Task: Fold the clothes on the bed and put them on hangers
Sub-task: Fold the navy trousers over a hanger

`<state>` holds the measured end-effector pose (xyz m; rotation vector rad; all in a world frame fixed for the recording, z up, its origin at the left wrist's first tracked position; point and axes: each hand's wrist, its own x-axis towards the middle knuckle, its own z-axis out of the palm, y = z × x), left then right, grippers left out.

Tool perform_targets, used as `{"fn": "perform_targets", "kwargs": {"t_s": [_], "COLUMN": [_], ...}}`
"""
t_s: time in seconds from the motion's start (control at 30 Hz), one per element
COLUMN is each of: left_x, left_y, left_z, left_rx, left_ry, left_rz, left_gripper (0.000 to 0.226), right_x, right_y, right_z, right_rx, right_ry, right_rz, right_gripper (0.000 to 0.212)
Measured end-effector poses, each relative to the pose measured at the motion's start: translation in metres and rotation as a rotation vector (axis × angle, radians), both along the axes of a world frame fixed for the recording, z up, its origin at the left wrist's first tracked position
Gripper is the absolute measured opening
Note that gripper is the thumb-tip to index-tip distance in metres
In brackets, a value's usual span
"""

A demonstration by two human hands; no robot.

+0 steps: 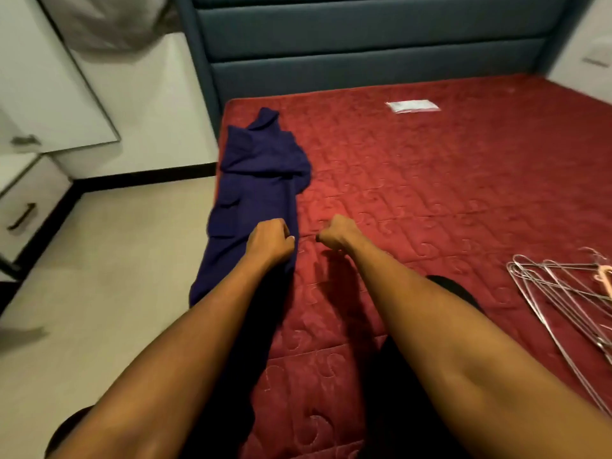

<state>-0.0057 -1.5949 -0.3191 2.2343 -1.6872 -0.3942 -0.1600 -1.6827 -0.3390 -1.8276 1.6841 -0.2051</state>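
A dark purple garment [261, 180] lies lengthwise along the left edge of the red mattress [430, 180], partly folded, with pockets showing and its lower end hanging over the side. My left hand [270, 241] rests on the garment's lower right part, its fingers curled into the fabric at the edge. My right hand [336, 235] is a closed fist over bare mattress just right of the garment, with nothing visible in it. A pile of several metal wire hangers [563, 289] lies on the mattress at the right, a pink hanger [604, 276] among them.
A blue padded headboard [364, 44] stands behind the bed, and a white label [412, 106] lies near it on the mattress. A white nightstand with a drawer [26, 207] stands at the left on the light tiled floor [116, 260]. A dark-clothed knee [443, 286] rests on the mattress.
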Motion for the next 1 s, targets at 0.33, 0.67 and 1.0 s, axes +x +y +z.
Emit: {"fn": "perform_targets", "kwargs": {"t_s": [0.33, 0.67, 1.0], "left_x": [-0.163, -0.313, -0.343], "left_y": [-0.076, -0.131, -0.141], "left_z": [0.004, -0.024, -0.055], "left_rx": [0.034, 0.245, 0.313], "left_ry": [0.095, 0.119, 0.163], "left_rz": [-0.459, -0.711, -0.711], "left_gripper": [0.029, 0.052, 0.041], "right_x": [-0.194, -0.413, -0.444], "right_y": [-0.024, -0.004, -0.01], "right_z": [0.018, 0.004, -0.035], "right_rx": [-0.171, -0.318, -0.35], "right_ry": [0.127, 0.401, 0.552], "right_rz": [-0.163, -0.733, -0.7], "right_gripper": [0.022, 0.028, 0.021]}}
